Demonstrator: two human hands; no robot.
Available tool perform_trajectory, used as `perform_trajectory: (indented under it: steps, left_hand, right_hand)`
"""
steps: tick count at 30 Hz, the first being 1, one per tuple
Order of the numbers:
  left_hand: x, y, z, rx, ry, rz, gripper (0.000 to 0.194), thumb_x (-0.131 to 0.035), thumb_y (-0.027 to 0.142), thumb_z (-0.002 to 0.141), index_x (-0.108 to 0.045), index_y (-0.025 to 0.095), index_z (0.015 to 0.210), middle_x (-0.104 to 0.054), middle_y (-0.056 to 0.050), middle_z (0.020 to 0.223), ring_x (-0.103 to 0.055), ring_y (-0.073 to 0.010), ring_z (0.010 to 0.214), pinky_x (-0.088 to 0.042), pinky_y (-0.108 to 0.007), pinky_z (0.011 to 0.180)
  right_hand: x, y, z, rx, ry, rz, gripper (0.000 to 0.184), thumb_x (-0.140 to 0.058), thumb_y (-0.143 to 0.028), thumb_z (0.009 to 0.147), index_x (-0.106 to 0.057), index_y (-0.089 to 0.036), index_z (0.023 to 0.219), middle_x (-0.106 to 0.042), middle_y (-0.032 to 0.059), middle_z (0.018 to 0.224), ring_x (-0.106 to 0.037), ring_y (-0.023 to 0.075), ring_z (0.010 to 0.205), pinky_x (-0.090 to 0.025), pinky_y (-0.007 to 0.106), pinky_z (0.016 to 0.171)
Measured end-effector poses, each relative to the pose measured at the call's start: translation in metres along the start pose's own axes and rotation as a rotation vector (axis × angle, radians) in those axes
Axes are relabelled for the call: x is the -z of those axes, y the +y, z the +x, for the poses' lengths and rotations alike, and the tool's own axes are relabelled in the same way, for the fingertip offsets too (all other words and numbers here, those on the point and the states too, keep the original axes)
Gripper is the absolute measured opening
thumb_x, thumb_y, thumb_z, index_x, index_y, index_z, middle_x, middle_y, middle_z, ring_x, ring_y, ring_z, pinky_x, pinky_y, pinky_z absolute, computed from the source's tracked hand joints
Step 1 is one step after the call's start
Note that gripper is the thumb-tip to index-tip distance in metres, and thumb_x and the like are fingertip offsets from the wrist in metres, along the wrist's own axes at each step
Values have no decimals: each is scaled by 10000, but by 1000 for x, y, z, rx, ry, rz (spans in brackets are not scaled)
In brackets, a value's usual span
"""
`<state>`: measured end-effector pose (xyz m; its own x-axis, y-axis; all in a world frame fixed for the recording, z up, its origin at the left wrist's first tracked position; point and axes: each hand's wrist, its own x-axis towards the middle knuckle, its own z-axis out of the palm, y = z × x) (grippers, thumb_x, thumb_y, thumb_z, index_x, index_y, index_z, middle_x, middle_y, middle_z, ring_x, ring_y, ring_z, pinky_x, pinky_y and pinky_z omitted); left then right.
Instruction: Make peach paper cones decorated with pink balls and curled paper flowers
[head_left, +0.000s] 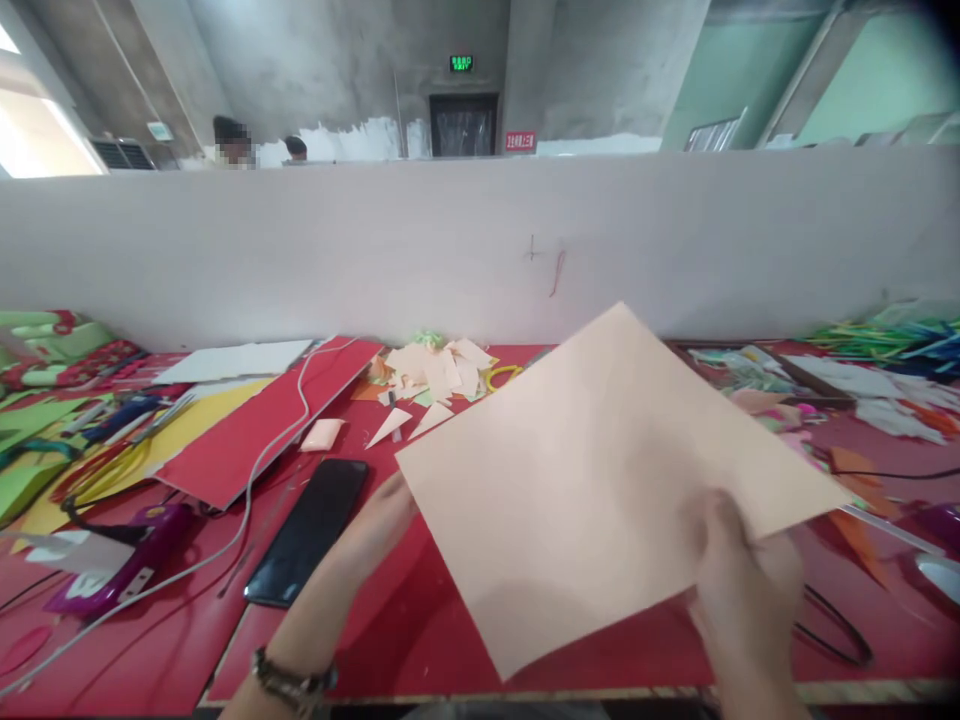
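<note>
A large peach paper sheet [600, 480] is held tilted above the red table [420, 630]. My right hand [739, 570] pinches the sheet's lower right edge, thumb on top. My left hand [382, 520] reaches under the sheet's left corner; its fingers are partly hidden behind the paper and seem to grip that corner. A bracelet [289, 685] is on my left wrist. A black phone [311, 530] lies flat just left of my left hand.
A pile of peach paper scraps [439, 375] lies at the back. Red and yellow sheets [262, 420], a white cable [247, 500] and a purple glue gun [127, 565] are on the left. Coloured scraps [870, 390] and black cords [832, 625] crowd the right. A grey partition [450, 250] stands behind.
</note>
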<state>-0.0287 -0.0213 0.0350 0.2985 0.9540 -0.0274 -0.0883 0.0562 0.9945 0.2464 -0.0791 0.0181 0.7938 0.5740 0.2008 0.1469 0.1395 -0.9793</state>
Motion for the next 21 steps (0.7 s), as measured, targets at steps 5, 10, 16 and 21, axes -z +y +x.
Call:
perform_trajectory:
  steps: [5, 10, 16, 21]
  left_hand:
    - [-11, -8, -33, 222, -138, -444, 581, -413, 607, 722, -534, 197, 1116, -571, -119, 1142, -517, -289, 1050, -432, -442, 830]
    - [-30, -26, -35, 347, -75, -147, 364, -571, 372, 730, -581, 188, 1044, -636, -82, 1018, -591, -230, 899, -477, -317, 712]
    - [-39, -28, -23, 430, 95, -152, 272, -539, 371, 715, -635, 140, 821, -670, -70, 845, -603, -208, 782, -478, -283, 624]
    - [-42, -27, -18, 482, 93, -192, 384, -479, 486, 725, -607, 149, 856, -654, -66, 793, -584, -216, 746, -456, -293, 587]
  right_hand:
    - [11, 27, -24, -65, -52, -215, 512, -435, -451, 793, -490, -97, 1158, -521, 161, 1191, -467, 303, 1112, -341, 453, 934]
    - [20, 36, -29, 352, -357, -443, 395, -366, -327, 834, -509, -126, 1142, -573, 155, 1100, -507, 283, 1064, -403, 426, 871]
    - [16, 27, -40, 1018, -977, -572, 546, -358, -147, 783, -325, -250, 1318, -340, 24, 1375, -295, 201, 1258, -287, 365, 1010]
    - [1, 20, -58, 1073, -1283, -647, 619, -396, -64, 727, -332, -249, 1315, -354, 4, 1371, -261, 199, 1278, -282, 391, 1022]
